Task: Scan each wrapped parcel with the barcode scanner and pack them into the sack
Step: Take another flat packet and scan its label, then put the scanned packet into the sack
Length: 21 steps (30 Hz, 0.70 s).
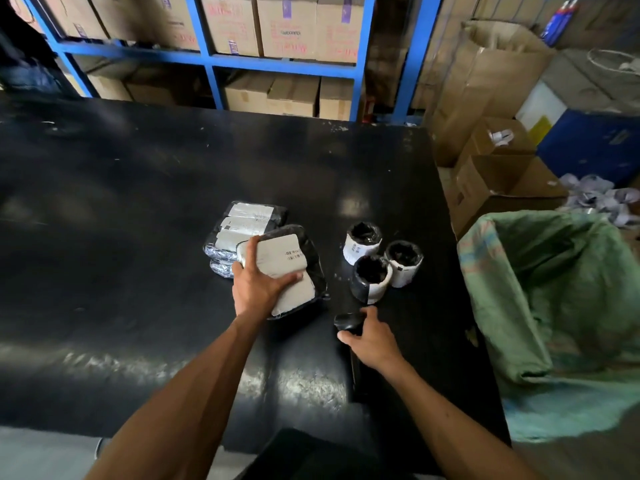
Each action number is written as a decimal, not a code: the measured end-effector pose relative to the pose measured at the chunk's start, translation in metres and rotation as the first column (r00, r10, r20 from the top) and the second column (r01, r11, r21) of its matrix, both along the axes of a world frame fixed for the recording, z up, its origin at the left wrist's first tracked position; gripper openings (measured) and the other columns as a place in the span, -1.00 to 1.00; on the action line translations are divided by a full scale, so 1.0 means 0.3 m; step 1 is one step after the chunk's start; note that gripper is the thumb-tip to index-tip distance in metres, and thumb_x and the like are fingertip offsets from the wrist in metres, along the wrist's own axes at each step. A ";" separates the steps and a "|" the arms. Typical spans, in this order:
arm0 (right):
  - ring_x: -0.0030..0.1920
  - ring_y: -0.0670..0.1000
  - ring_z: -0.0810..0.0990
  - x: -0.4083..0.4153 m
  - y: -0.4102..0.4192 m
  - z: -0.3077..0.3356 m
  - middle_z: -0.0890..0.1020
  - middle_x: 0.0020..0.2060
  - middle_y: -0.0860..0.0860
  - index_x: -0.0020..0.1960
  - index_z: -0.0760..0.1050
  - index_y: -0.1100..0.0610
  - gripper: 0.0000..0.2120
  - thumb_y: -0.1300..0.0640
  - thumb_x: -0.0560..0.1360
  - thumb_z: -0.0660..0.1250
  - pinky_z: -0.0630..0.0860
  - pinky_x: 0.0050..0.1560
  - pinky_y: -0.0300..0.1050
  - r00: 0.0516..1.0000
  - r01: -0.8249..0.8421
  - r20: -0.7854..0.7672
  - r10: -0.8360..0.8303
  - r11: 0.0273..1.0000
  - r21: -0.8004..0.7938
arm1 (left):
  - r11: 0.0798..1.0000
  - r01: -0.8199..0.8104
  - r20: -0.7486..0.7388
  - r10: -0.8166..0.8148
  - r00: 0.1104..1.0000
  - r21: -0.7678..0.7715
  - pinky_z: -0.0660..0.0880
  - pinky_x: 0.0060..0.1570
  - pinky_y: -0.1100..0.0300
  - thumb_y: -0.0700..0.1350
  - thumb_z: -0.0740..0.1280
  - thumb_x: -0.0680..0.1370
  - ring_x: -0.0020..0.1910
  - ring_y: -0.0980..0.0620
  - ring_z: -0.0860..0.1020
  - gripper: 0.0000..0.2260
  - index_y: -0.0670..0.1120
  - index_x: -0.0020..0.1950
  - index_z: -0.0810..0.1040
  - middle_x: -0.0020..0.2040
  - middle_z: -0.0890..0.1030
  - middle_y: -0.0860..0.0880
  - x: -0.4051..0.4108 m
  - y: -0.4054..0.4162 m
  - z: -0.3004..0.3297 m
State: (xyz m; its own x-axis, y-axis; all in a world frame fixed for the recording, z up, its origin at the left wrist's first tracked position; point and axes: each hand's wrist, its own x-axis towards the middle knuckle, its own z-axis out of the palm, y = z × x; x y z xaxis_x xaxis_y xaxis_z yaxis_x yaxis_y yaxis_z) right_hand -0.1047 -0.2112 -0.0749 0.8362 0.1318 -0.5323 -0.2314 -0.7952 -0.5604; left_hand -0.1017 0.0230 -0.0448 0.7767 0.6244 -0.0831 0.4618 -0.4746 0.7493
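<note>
Scan step in hand: left hand [258,289] clamped on flat parcel [287,268], frame centre; right hand [372,337] clamped on barcode scanner [346,322]; next, aim at label

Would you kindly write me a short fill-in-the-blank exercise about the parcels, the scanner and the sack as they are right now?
1. The left hand grips a flat parcel with its label facing ____.
2. The right hand holds the black ____.
3. ____ round wrapped parcels stand on the black table.
4. The green sack hangs at the table's ____ side.

Missing words: up; barcode scanner; Three; right
</note>
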 end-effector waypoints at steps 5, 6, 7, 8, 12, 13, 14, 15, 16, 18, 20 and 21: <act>0.30 0.20 0.56 -0.024 -0.022 -0.054 0.55 0.29 0.17 0.46 0.26 0.09 -0.33 -0.09 0.49 0.48 0.49 0.26 -0.05 0.998 0.027 -0.064 -0.026 1.000 0.011 | 0.997 -0.004 0.094 0.012 0.995 -0.083 0.49 0.15 0.04 0.29 0.64 0.15 0.17 -0.13 0.53 -0.04 0.32 0.46 0.25 0.24 0.49 -0.10 0.002 -0.038 -0.013; 0.28 0.17 0.57 -0.024 -0.031 -0.057 0.55 0.29 0.17 0.46 0.26 0.08 -0.32 -0.09 0.48 0.49 0.49 0.26 -0.07 0.996 0.021 -0.085 -0.018 0.999 0.030 | 0.995 0.001 0.117 0.011 0.993 -0.103 0.48 0.15 0.07 0.30 0.64 0.15 0.18 -0.11 0.53 -0.05 0.32 0.45 0.26 0.24 0.51 -0.07 0.009 -0.055 -0.011; 0.27 0.15 0.58 -0.021 -0.043 -0.055 0.56 0.29 0.16 0.45 0.26 0.06 -0.32 -0.10 0.47 0.49 0.51 0.27 -0.08 0.995 0.006 -0.103 -0.001 0.999 0.050 | 0.992 0.013 0.138 0.004 0.990 -0.122 0.47 0.16 0.11 0.29 0.65 0.15 0.18 -0.08 0.54 -0.05 0.32 0.44 0.27 0.24 0.52 -0.05 0.018 -0.075 -0.008; 0.27 0.13 0.58 -0.015 -0.057 -0.051 0.57 0.29 0.13 0.46 0.26 0.04 -0.30 -0.12 0.45 0.49 0.51 0.25 -0.08 0.992 -0.011 -0.125 0.019 0.998 0.060 | 0.990 0.031 0.159 -0.008 0.987 -0.139 0.46 0.18 0.14 0.28 0.65 0.15 0.18 -0.05 0.53 -0.05 0.31 0.44 0.27 0.24 0.52 -0.04 0.030 -0.100 -0.003; 0.18 0.06 0.66 0.044 -0.153 0.045 0.69 0.11 -0.03 0.38 0.41 -0.18 -0.38 -0.24 0.33 0.36 0.55 0.19 -0.03 0.997 -0.001 -0.078 0.007 0.997 0.077 | 0.973 0.140 0.244 -0.093 0.965 -0.182 0.47 0.24 0.10 0.24 0.67 0.16 0.22 0.01 0.52 -0.03 0.28 0.47 0.26 0.25 0.51 0.00 0.102 -0.229 0.031; 0.08 0.07 0.71 0.069 -0.193 0.080 0.74 -0.02 -0.06 0.25 0.52 -0.17 -0.54 -0.20 0.36 0.33 0.60 0.15 0.04 0.995 0.096 0.000 -0.097 0.984 0.147 | 0.966 0.177 0.266 -0.124 0.956 -0.187 0.48 0.22 0.12 0.23 0.67 0.16 0.22 0.03 0.53 -0.03 0.27 0.47 0.27 0.25 0.52 0.04 0.123 -0.270 0.044; -0.07 0.07 0.74 0.096 -0.239 0.115 0.75 -0.14 -0.05 0.10 0.60 -0.12 -0.72 -0.11 0.42 0.32 0.65 0.07 0.12 0.962 0.233 0.072 -0.261 0.934 0.271 | 0.958 0.211 0.283 -0.150 0.947 -0.197 0.49 0.21 0.14 0.22 0.67 0.17 0.21 0.05 0.53 -0.04 0.26 0.47 0.27 0.24 0.52 0.07 0.148 -0.316 0.057; -0.22 0.06 0.74 0.123 -0.293 0.154 0.75 -0.23 -0.02 -0.03 0.63 -0.06 -0.86 -0.01 0.49 0.31 0.67 -0.05 0.14 0.897 0.355 0.105 -0.429 0.842 0.407 | 0.947 0.240 0.292 -0.172 0.941 -0.214 0.51 0.20 0.13 0.23 0.66 0.16 0.21 0.06 0.54 -0.04 0.27 0.46 0.27 0.25 0.53 0.10 0.172 -0.369 0.069; -0.30 0.05 0.71 0.154 -0.353 0.186 0.74 -0.27 -0.01 -0.10 0.62 -0.03 -0.87 0.06 0.53 0.29 0.66 -0.14 0.10 0.811 0.440 0.126 -0.571 0.737 0.513 | 0.933 0.271 0.299 -0.195 0.934 -0.236 0.53 0.19 0.12 0.23 0.66 0.16 0.20 0.07 0.55 -0.05 0.30 0.46 0.27 0.25 0.52 0.12 0.198 -0.430 0.084; -0.24 0.02 0.71 0.218 -0.481 0.256 0.73 -0.22 -0.02 -0.08 0.61 -0.03 -0.88 -0.02 0.50 0.31 0.64 -0.10 0.05 0.688 0.486 0.178 -0.704 0.629 0.607 | 0.902 0.332 0.303 -0.246 0.921 -0.275 0.56 0.18 0.09 0.22 0.67 0.16 0.19 0.07 0.56 -0.07 0.34 0.43 0.27 0.26 0.52 0.14 0.250 -0.571 0.101; -0.04 -0.01 0.71 0.280 -0.617 0.300 0.71 -0.09 -0.08 0.09 0.59 -0.06 -0.79 -0.11 0.52 0.36 0.61 0.06 0.01 0.692 0.452 0.230 -0.684 0.660 0.600 | 0.868 0.392 0.297 -0.304 0.905 -0.305 0.58 0.18 0.01 0.24 0.67 0.14 0.18 0.05 0.56 -0.07 0.38 0.41 0.27 0.26 0.52 0.15 0.294 -0.734 0.109; 0.04 -0.04 0.68 0.315 -0.691 0.307 0.68 -0.02 -0.12 0.21 0.56 -0.08 -0.74 -0.13 0.56 0.36 0.59 0.11 -0.04 0.728 0.428 0.228 -0.647 0.688 0.586 | 0.848 0.432 0.296 -0.346 0.890 -0.307 0.58 0.18 -0.01 0.26 0.66 0.13 0.19 0.05 0.56 -0.06 0.39 0.41 0.26 0.26 0.52 0.14 0.313 -0.820 0.114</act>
